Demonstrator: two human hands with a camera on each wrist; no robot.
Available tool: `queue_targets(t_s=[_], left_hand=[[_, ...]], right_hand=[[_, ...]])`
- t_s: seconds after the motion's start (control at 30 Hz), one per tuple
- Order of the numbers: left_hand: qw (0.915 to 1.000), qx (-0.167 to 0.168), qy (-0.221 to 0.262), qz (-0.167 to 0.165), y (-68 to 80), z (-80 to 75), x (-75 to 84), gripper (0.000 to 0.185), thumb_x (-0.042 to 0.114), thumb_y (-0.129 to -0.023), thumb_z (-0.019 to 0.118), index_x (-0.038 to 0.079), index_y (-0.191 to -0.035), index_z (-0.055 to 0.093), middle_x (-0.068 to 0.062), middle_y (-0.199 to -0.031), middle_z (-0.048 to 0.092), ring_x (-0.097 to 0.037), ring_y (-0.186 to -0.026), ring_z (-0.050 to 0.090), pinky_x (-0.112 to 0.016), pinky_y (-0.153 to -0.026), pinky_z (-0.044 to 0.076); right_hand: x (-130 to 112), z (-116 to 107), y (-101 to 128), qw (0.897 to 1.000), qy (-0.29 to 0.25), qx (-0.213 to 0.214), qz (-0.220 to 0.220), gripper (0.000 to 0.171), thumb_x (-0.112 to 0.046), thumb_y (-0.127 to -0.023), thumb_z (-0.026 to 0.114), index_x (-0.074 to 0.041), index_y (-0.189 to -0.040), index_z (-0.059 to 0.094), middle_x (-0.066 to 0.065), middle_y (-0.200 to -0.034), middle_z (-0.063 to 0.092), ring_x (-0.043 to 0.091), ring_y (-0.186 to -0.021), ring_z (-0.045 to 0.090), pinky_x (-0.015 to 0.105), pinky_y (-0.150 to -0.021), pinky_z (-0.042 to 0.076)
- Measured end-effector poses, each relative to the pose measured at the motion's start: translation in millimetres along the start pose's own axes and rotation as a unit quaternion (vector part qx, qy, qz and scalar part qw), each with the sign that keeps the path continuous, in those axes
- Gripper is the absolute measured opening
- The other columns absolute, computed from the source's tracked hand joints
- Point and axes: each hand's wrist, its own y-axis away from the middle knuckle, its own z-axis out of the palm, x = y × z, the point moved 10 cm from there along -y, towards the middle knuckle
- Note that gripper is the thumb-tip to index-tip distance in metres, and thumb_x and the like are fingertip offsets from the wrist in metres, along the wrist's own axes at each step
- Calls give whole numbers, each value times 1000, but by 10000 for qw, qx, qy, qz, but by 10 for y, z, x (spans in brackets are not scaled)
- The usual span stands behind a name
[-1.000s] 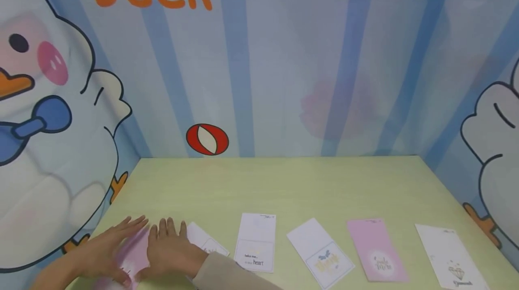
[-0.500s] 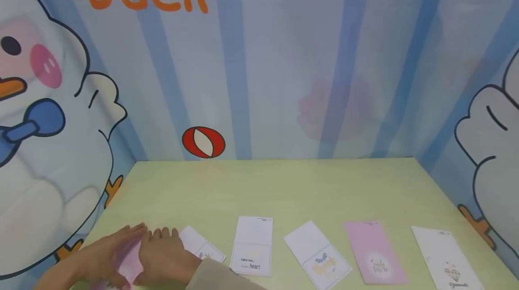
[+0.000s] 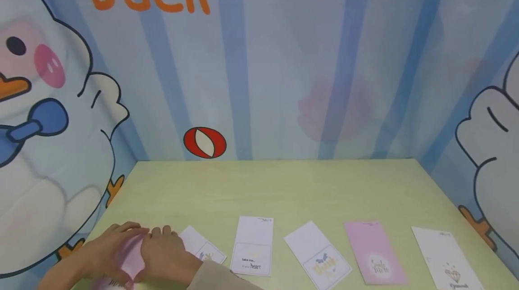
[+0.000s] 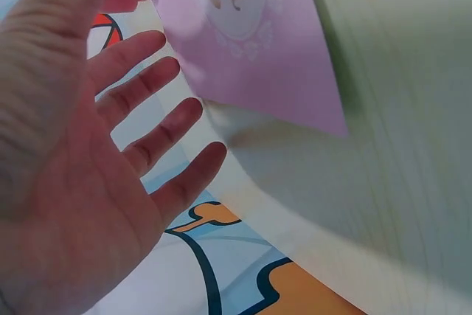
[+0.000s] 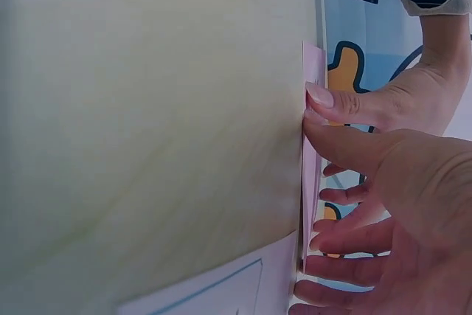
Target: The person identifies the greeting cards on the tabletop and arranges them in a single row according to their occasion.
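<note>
At the left front of the table, both hands hold a pink printed card (image 3: 131, 258). In the head view, my left hand (image 3: 101, 251) is at the card's left side and my right hand (image 3: 166, 254) at its right. The right wrist view shows both thumb tips at the card's edge (image 5: 310, 167), with fingers behind. The pink card (image 4: 284, 64) casts a shadow on the table in the left wrist view. There, several left fingers (image 4: 140, 94) are spread beside it, and that thumb's tip is out of frame. A white card (image 3: 202, 245) lies just beyond my right hand.
A row of cards stretches rightward on the pale table (image 3: 275, 186): a white heart card (image 3: 251, 245), a tilted white card (image 3: 318, 254), a pink card (image 3: 375, 254) and a white diamond card (image 3: 446, 258). A duck-print backdrop (image 3: 279, 56) rises behind.
Both hands stay around the pink card at the left. Their fingers have become more bent and the card looks more curved between them. The head view has shifted slightly.
</note>
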Motion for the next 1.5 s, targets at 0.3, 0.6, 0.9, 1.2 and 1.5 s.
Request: queue_targets(t_s=[0.3,0.6,0.9,1.2,1.5], left_hand=[[9994,273,-174,137,-25,-59,25,115,61,-52,98,15,-148,55,-18,-150,54,-47,-132,50,-75,-97,49],[9990,400,-174,18,-24,-17,-24,114,59,-50,100,21,-147,54,-12,-142,48,-38,-121,42,-66,-91,52],[9972,679,-12,-304,40,-35,-81,106,57,-50,100,16,-136,54,-16,-130,35,-39,-117,35,-54,-90,50],[9920,1096,607,-171,96,-37,-93,91,45,-62,99,13,-128,46,-24,-128,32,-38,-110,45,-49,-87,54],[9831,1177,1397,76,225,-281,-152,76,29,-87,87,2,-140,40,-6,-95,69,3,-77,55,-21,-65,47]], right_hand=[[25,10,-61,9999,-27,103,21,94,-83,-71,76,-29,-146,56,-15,-114,57,5,-103,51,20,-80,52],[-12,29,-60,9998,-111,66,147,103,-85,-67,77,-29,-150,52,-12,-126,57,5,-109,54,21,-78,56],[-53,-68,-68,9990,-124,410,136,98,-79,-60,88,-23,-134,56,-8,-112,54,6,-92,50,18,-67,48],[17,-113,-33,9896,-1279,627,196,38,-38,-89,84,-22,-112,58,-10,-73,61,4,-59,52,18,-46,42],[164,-254,-22,9659,-2490,680,-206,16,-29,-103,67,-16,-103,57,-9,-63,51,3,-46,42,19,-40,36]])
